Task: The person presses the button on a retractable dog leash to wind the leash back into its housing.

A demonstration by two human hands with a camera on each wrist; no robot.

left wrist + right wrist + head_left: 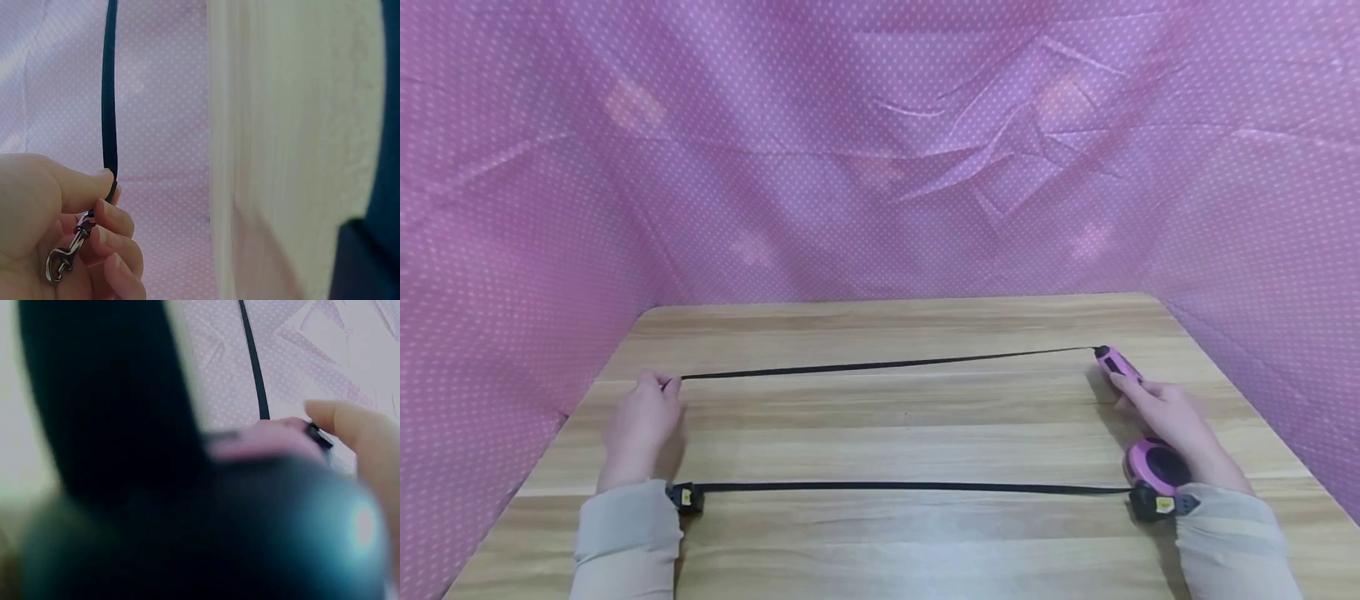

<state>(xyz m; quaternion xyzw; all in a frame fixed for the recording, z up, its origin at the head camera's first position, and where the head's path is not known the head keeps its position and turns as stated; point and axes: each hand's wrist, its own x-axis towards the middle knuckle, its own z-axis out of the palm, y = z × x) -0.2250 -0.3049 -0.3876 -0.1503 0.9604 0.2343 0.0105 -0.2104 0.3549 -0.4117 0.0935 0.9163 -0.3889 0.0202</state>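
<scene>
the head view looks forward and down from above the near edge of the table [895,417], taking in the whole top and the pink cloth [880,150] behind and beside it. the left wrist view sits very close at the left hand [56,231], turned so the table [294,125] stands upright along its right side, facing the cloth [162,94]. the right wrist view is closer still, mostly blocked by a dark blurred shape, facing the cloth [312,350]. all three share the black strap [887,365] [110,87] [255,362] above the table.
</scene>
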